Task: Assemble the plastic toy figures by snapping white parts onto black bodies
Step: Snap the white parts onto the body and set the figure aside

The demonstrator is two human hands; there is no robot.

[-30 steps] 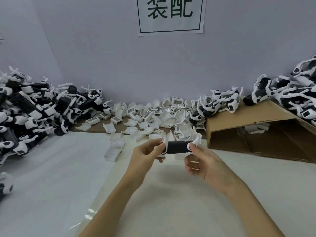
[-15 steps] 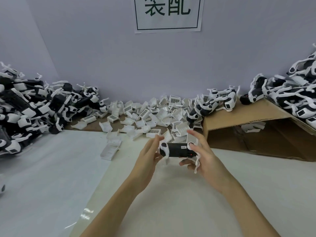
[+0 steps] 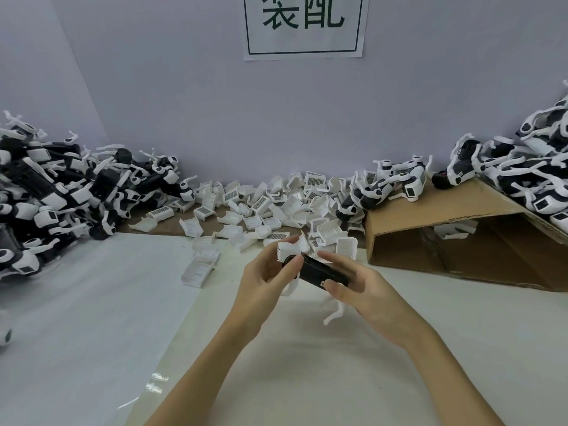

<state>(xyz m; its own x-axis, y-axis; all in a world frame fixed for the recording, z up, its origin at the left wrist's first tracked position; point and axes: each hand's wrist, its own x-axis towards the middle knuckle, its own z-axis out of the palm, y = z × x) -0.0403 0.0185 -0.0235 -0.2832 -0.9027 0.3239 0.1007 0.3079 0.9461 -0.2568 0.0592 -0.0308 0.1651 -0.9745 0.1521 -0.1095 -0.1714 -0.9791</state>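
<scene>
Head view: since the earlier frame, the black toy body [image 3: 321,272] tilts from level to slanting down toward the right, held above the table [image 3: 307,379]. Left hand [image 3: 264,282] pinches its white-capped end; right hand [image 3: 365,290] curls fingers round the other end. White legs [image 3: 333,312] dangle below, suggesting reorientation for another white part.

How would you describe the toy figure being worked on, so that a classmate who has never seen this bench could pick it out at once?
Start at the paper sign on the back wall and drop straight down past the heap of loose white parts to the two hands. The toy figure is the black body with white legs held between the left hand and right hand. Unlike the piled figures, it is off the table.
</scene>
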